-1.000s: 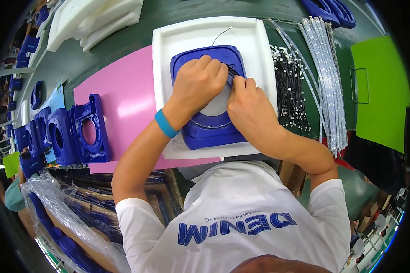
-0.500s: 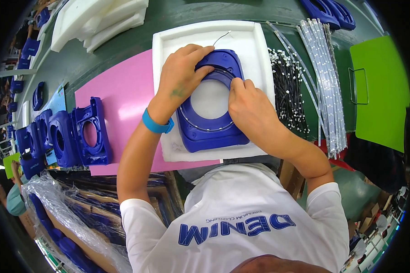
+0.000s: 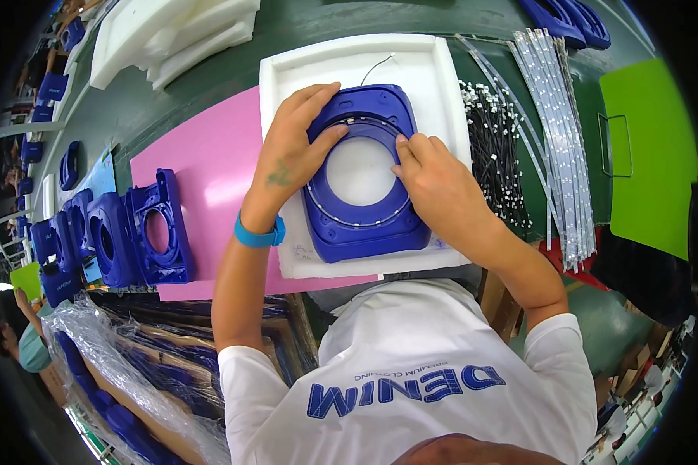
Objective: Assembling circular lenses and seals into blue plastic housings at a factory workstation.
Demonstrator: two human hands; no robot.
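Note:
A blue plastic housing (image 3: pixel 368 242) with a big round opening lies in a white foam tray (image 3: pixel 440 101). An LED strip (image 3: pixel 349 223) with small white dots runs in the ring around the opening. A thin cable (image 3: pixel 371 68) sticks out past the housing's far edge. My left hand (image 3: pixel 296 143) grips the housing's upper left side, its thumb on the ring and its fingers over the outer edge. At the ring's right side, my right hand (image 3: pixel 440 180) is closed, thumb and forefinger pinched on the strip; its fingertips partly hide that spot.
Right of the tray lie a heap of black cables with white connectors (image 3: pixel 498 159) and a bundle of LED strips (image 3: pixel 558 147). A green bin (image 3: pixel 651 163) stands farther right. Leftward are a pink sheet (image 3: pixel 209 178), several blue housings (image 3: pixel 159 225) and foam pieces (image 3: pixel 174 35).
My left hand has slid left and down along the housing, uncovering the top of the ring. My right hand has shifted slightly right and stays pinched at the ring's right side.

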